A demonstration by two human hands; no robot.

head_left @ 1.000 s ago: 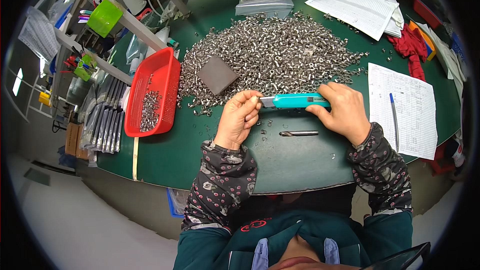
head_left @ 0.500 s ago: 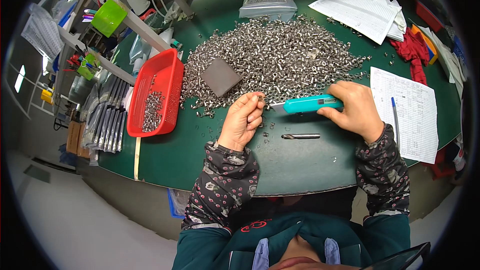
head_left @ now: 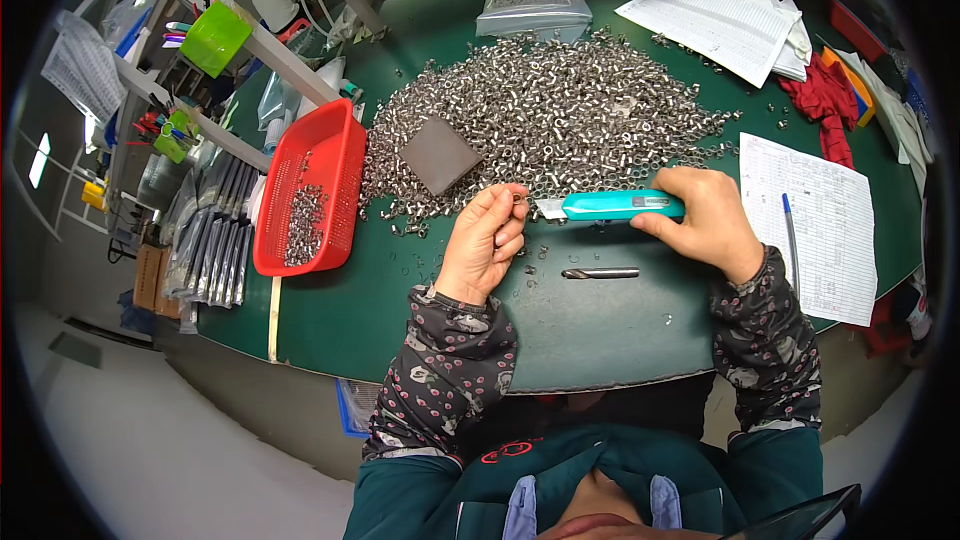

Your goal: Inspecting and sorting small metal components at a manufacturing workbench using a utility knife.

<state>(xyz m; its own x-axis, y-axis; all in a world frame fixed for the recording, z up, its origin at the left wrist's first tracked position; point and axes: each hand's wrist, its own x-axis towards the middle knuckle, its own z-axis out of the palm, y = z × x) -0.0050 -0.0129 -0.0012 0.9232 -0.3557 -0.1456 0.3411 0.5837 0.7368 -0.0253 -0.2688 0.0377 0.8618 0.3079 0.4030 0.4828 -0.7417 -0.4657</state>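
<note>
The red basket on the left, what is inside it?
The red basket holds a small heap of metal rings; most of its floor is bare. Nothing covers them.

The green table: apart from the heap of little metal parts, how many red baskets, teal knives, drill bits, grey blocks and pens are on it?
Red basket: 1
Teal utility knife, in the right hand: 1
Drill bit: 1
Grey block: 1
Blue pen: 1
Total: 5
</note>
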